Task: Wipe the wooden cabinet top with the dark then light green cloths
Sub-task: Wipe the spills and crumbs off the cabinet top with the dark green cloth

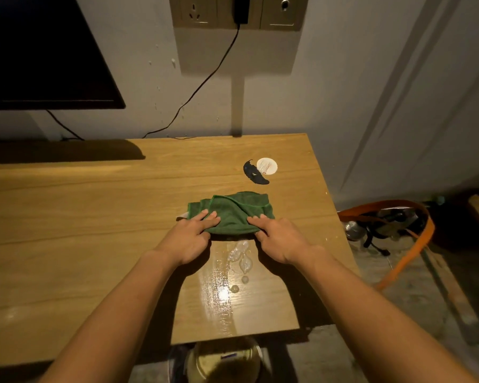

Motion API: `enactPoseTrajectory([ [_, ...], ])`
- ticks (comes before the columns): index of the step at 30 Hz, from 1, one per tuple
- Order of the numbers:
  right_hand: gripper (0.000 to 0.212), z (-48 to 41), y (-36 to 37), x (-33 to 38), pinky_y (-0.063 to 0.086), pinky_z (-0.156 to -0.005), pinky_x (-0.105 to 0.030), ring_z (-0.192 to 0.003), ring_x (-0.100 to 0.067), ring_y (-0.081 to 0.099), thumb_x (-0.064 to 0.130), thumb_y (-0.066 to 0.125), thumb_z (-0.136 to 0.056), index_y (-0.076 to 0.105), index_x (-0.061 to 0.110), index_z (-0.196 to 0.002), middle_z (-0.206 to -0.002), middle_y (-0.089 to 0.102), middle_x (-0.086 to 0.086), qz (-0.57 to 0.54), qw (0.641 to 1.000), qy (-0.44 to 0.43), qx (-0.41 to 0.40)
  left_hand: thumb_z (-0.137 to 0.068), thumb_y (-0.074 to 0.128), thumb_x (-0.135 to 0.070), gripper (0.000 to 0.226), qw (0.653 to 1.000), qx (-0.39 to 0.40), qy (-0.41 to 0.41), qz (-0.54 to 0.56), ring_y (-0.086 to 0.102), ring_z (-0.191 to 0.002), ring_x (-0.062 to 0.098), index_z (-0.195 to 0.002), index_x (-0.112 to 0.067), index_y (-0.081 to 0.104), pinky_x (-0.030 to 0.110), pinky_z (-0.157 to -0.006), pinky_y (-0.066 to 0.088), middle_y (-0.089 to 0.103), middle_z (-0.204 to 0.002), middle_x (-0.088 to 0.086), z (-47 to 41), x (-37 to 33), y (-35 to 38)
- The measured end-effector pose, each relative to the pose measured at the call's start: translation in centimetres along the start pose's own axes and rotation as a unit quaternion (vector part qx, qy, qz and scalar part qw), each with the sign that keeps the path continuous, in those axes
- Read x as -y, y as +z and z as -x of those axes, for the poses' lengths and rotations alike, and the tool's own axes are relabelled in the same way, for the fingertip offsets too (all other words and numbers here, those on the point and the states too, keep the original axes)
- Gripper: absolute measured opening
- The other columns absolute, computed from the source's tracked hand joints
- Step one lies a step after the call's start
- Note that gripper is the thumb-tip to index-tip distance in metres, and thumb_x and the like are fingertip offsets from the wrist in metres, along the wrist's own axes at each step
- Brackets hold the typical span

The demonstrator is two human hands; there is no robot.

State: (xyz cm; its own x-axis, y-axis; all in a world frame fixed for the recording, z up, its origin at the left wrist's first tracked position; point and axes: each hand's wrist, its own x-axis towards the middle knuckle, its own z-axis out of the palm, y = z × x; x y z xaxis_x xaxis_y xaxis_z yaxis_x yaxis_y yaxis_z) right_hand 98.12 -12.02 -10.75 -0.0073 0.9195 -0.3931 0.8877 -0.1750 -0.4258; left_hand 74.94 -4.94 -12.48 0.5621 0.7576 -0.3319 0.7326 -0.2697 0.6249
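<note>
On the worktop (80, 217), my left hand (190, 239) and right hand (280, 240) grip the dark green cloth (233, 214) at its near edge. Clear liquid (241, 258) glistens between my wrists.

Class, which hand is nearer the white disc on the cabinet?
Right. The right hand holds the cloth just in front of the disc; the left hand holds it further left.

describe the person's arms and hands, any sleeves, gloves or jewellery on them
The left arm and right arm are bare down to the picture's lower edge; no sleeve or cuff shows. The left hand and right hand wear no gloves. No ring, watch, bracelet or marking is visible on either, and the nails that show look short and unpainted.
</note>
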Motion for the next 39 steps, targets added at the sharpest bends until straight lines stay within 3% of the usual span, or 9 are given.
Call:
enactPoseTrajectory([
  [5,0.048,2.3,1.1,0.3,0.017,-0.116,-0.028,-0.146,-0.021,0.026,0.025,0.042,-0.102,0.037,0.029,-0.149,-0.157,0.032,-0.005,-0.002,1.000,-0.023,0.002,-0.096,0.041,-0.009,0.054,1.000,-0.018,-0.010,0.013,0.009,-0.146,-0.001,-0.146,-0.028,0.041,0.016,-0.114,-0.002,0.027,-0.157,-0.015,3.0,-0.3,1.5],
  [13,0.048,5.4,2.5,0.7,0.013,-0.116,-0.025,-0.147,-0.017,0.024,0.024,0.041,-0.102,0.036,0.028,-0.150,-0.158,0.030,-0.002,-0.009,0.999,-0.036,0.010,-0.096,0.041,-0.009,0.055,0.999,-0.015,-0.031,0.017,0.008,-0.147,0.001,-0.147,-0.030,0.039,0.023,-0.119,0.000,0.026,-0.157,-0.016,6.8,-0.6,3.3],
  [18,0.049,6.9,3.4,1.0,0.012,-0.117,-0.027,-0.148,-0.015,0.020,0.022,0.039,-0.102,0.035,0.026,-0.151,-0.158,0.030,-0.001,-0.007,0.999,-0.046,0.018,-0.096,0.041,-0.009,0.054,0.999,-0.027,-0.033,0.020,0.007,-0.147,0.000,-0.147,-0.030,0.040,0.016,-0.114,-0.003,0.026,-0.157,-0.017,8.6,-0.7,4.4],
  [28,0.049,11.2,6.2,1.7,0.012,-0.118,-0.026,-0.147,-0.014,0.020,0.020,0.040,-0.101,0.036,0.026,-0.150,-0.157,0.032,0.001,-0.014,0.999,-0.050,0.012,-0.096,0.042,-0.007,0.055,1.000,-0.017,-0.019,0.014,0.007,-0.147,0.002,-0.148,-0.027,0.038,0.017,-0.114,0.000,0.025,-0.158,-0.013,13.0,-1.0,6.2],
  [35,0.050,13.8,8.1,2.1,0.013,-0.117,-0.027,-0.148,-0.015,0.019,0.020,0.040,-0.102,0.034,0.027,-0.151,-0.159,0.030,0.001,0.008,0.998,-0.054,0.008,-0.096,0.041,-0.008,0.056,1.000,-0.003,-0.010,0.007,0.006,-0.148,0.003,-0.148,-0.028,0.037,0.026,-0.121,0.004,0.024,-0.158,-0.013,15.9,-0.8,7.6],
  [39,0.051,15.7,9.2,2.4,0.015,-0.118,-0.030,-0.149,-0.016,0.015,0.018,0.040,-0.101,0.032,0.025,-0.152,-0.160,0.028,0.001,0.012,0.997,-0.068,0.023,-0.096,0.040,-0.006,0.057,1.000,0.007,0.001,0.010,0.004,-0.148,0.004,-0.149,-0.027,0.036,0.023,-0.119,0.004,0.022,-0.159,-0.012,18.0,-0.7,8.4],
])
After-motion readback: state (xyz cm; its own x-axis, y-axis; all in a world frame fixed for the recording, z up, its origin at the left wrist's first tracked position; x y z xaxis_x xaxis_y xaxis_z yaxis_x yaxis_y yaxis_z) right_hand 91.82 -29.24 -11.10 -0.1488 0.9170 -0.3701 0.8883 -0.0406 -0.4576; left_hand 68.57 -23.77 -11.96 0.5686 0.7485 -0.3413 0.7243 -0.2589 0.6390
